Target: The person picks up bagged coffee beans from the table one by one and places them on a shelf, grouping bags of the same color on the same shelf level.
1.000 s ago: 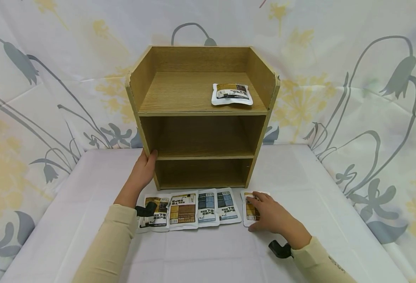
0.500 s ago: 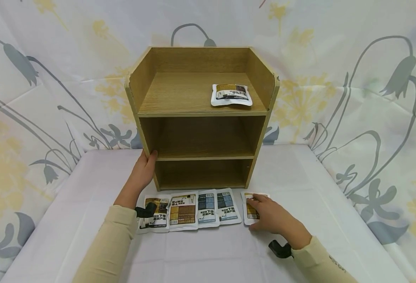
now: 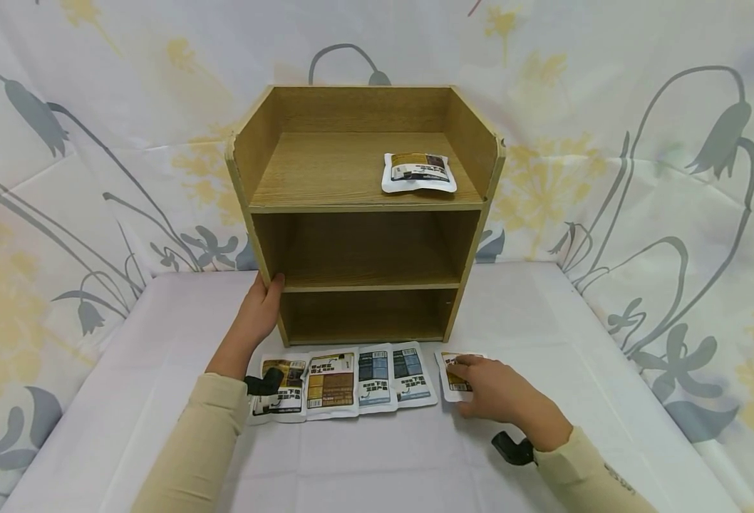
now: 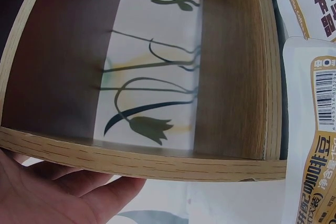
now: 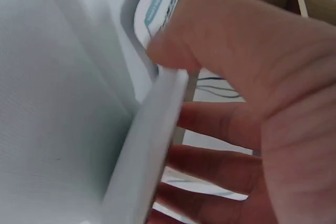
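Observation:
A small wooden shelf [image 3: 364,208] with three levels stands at the middle of the table. My left hand [image 3: 259,313] grips its left side panel, thumb at the front edge; in the left wrist view, fingers [image 4: 107,195] lie along the outside. My right hand [image 3: 502,392] holds a white-and-brown coffee pouch [image 3: 449,372] right of the row. In the right wrist view this pouch [image 5: 149,145] stands tilted, its edge between thumb and fingers; its print is hidden there. Another coffee pouch [image 3: 418,172] lies on the top level, at the right.
In front of the shelf lies a row of pouches: brown ones [image 3: 332,385] at the left, blue ones [image 3: 413,374] at the right, their edges overlapping. A white cloth [image 3: 364,463] covers the table. Flowered fabric [image 3: 646,214] hangs behind and at the sides.
My right hand has shifted slightly, and the pouch under it has turned a little and come up at one edge. The left hand and shelf stay in place.

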The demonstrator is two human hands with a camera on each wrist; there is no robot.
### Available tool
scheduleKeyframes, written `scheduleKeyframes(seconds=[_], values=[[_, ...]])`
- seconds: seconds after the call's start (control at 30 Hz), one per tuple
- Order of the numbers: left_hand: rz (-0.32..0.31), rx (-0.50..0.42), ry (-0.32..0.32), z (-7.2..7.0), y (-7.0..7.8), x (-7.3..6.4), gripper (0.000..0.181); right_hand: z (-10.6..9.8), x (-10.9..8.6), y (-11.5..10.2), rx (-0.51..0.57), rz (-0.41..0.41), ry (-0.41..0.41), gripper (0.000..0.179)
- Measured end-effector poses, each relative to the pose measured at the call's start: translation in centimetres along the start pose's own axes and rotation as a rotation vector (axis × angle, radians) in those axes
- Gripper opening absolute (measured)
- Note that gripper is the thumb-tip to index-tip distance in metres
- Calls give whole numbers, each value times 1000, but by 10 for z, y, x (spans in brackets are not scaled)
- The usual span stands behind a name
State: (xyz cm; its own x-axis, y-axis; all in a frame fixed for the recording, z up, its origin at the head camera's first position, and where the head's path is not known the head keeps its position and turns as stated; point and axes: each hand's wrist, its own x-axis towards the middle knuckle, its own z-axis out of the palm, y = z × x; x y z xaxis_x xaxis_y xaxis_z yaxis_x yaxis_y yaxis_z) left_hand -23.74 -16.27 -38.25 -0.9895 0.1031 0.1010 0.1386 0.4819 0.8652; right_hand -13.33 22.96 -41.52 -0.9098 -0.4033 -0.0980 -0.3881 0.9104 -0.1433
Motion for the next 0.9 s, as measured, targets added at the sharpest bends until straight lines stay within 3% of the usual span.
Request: scheduleKeyframes(seconds=[0.2, 0.67, 0.9], values=[[8, -6, -1, 0, 0, -1, 68, -9, -4, -4, -41, -95, 129, 42], [18, -3, 4, 1, 0, 0, 69, -18, -3, 0, -97, -128, 375, 21], [13, -6, 1, 1, 0, 0, 69, -26, -3, 2, -123, -136, 434, 20]])
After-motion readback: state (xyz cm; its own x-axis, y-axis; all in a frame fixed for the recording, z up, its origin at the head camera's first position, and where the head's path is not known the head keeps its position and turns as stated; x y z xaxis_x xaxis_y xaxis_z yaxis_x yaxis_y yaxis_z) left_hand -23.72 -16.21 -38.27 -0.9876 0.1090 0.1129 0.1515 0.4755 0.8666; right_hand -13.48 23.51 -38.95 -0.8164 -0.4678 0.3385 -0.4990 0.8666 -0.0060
